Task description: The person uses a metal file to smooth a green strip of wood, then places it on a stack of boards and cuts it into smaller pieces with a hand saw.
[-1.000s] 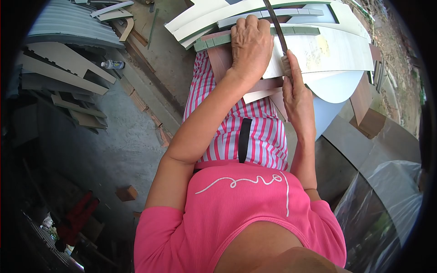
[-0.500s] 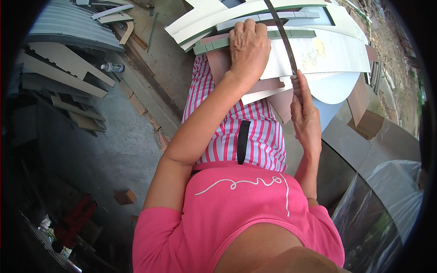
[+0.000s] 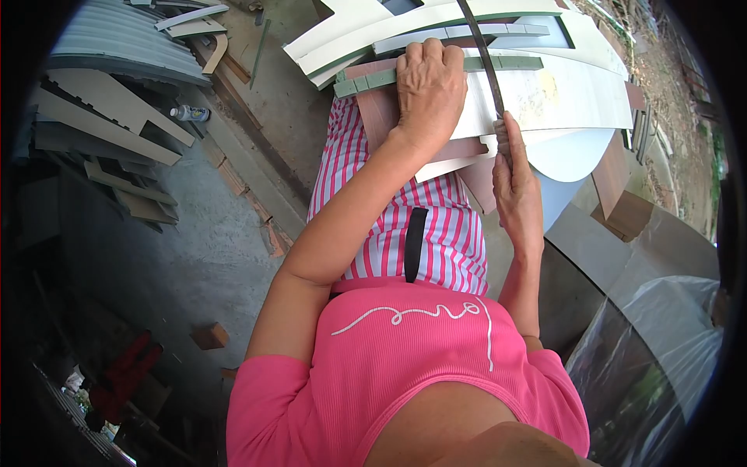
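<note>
My left hand is curled over a green strip marked off in short blocks, pressing it down on the stacked boards. My right hand grips the wrapped handle of a long, narrow dark blade, its index finger stretched along the handle. The blade runs up and away, crossing over the green strip and a pale grey strip in this view. Beneath lies a white board with a yellowish patch. A brownish board sticks out under my left hand.
Cut white panels and a corrugated sheet lie at the left, with a small bottle beside them. A brick rests on the concrete floor. Clear plastic sheeting hangs over boards at the right.
My right hand has drawn slightly up and left along with the blade. My left hand and the green strip sit a little lower and further right in view.
</note>
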A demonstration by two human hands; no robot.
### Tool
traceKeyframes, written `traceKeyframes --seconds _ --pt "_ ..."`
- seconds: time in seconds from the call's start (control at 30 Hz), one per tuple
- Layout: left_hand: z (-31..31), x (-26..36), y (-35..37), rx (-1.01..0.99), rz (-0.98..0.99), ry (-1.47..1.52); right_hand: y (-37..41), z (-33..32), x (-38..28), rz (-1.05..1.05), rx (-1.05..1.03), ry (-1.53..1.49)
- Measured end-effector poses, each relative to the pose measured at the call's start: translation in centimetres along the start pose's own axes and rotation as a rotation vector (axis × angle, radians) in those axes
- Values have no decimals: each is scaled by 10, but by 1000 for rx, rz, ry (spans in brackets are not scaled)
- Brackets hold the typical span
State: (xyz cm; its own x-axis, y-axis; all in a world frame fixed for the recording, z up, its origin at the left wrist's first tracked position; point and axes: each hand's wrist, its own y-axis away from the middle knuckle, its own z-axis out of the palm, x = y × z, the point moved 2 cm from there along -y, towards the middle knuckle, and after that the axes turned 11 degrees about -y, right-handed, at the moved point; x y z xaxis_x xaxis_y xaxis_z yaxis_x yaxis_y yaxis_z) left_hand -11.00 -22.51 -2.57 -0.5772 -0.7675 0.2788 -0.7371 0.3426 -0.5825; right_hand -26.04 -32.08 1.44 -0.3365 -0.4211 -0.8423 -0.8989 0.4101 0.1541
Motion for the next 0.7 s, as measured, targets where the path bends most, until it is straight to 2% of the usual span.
traceKeyframes --seconds 0.27,0.33,0.43,0.5,0.7 --pt "1 1 1 1 -17 -10 -1 2 3 -57 -11 125" --pt "-3 2 0 21 -4 44 -4 4 0 -130 39 94" --pt "-5 2 0 -15 -6 44 -18 3 -16 -13 -19 133" --pt "-4 4 0 -12 -13 41 -16 5 -15 -43 -9 125" --pt "-2 1 -2 -4 -19 47 21 2 5 -140 50 165"
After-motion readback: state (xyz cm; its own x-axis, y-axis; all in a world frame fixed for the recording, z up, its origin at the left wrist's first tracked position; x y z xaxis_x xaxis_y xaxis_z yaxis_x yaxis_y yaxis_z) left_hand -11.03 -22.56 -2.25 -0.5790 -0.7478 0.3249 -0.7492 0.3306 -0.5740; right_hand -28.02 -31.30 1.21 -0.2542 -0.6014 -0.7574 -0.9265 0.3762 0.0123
